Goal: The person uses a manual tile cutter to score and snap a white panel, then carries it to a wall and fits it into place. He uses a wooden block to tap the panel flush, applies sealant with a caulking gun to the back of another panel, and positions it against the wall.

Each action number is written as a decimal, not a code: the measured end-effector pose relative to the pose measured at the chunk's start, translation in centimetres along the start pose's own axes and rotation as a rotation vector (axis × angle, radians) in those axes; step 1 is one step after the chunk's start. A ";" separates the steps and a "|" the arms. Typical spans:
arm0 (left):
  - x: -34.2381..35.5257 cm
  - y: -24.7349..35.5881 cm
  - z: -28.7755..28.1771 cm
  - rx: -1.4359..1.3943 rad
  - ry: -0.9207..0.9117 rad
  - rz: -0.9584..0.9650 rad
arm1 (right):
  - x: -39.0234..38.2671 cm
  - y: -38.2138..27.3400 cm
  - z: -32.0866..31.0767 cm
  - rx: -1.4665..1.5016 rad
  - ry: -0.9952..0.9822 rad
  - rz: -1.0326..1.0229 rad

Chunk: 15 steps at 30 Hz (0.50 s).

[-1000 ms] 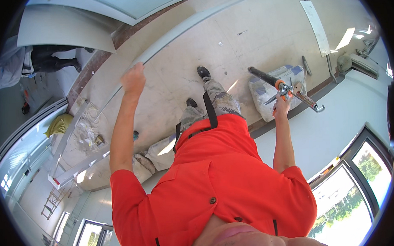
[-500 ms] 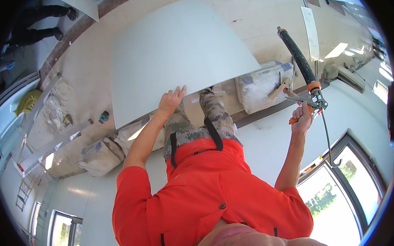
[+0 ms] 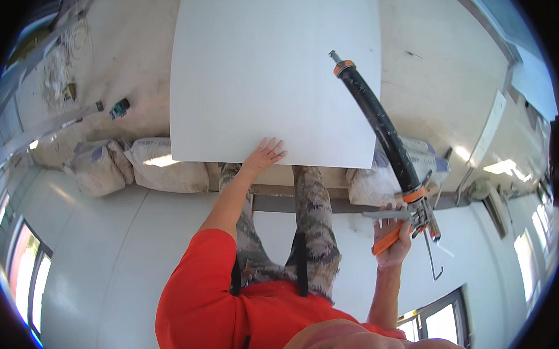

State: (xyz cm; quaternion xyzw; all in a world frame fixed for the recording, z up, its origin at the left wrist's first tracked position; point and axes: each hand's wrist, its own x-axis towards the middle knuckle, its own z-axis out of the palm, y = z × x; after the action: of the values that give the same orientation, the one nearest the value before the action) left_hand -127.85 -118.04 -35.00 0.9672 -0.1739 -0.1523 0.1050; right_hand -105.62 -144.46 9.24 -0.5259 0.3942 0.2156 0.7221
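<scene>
A large white flat panel [image 3: 276,76] stretches away in front of me, its near edge by my legs. My left hand [image 3: 266,155] lies on that edge with fingers spread, palm down on the surface. In my right hand [image 3: 393,247] is a caulking gun [image 3: 376,119] with a long black barrel, orange end rings and an orange handle. The fingers are wrapped round the handle beneath the grey lever. The barrel points up and to the left, across the panel's right edge. A hooked metal rod [image 3: 431,255] hangs from the gun's back end.
Filled sacks lie at the left [image 3: 171,169] and, partly behind the gun, at the right [image 3: 423,154]. A small dark green tool [image 3: 119,108] rests on the floor left of the panel. A long metal bar [image 3: 50,130] runs beyond it. At the right is a pale strip [image 3: 487,127].
The panel now appears squarer to me. My right hand has brought the caulking gun inward and left, over the panel's right side. My left hand stays at the near edge, its fingers more spread.
</scene>
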 end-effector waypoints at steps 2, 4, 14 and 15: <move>-2.7 0.0 6.8 0.060 0.050 0.039 | 4.7 6.5 -2.4 -0.034 -0.184 0.095; -2.3 0.2 9.5 0.099 -0.088 0.113 | 7.8 9.1 -2.3 -0.100 -0.290 0.106; -2.9 -3.9 24.9 -0.196 -0.213 0.031 | 25.7 23.8 17.1 -0.293 -0.521 -0.003; -3.4 -4.6 25.2 -0.075 -0.174 0.031 | 27.0 24.6 19.1 -0.255 -0.552 -0.019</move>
State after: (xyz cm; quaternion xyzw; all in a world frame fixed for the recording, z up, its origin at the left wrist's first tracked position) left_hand -137.84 -116.36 -58.75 0.9430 -0.1913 -0.2405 0.1278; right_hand -100.84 -120.76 -24.21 -0.5375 0.1480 0.3914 0.7321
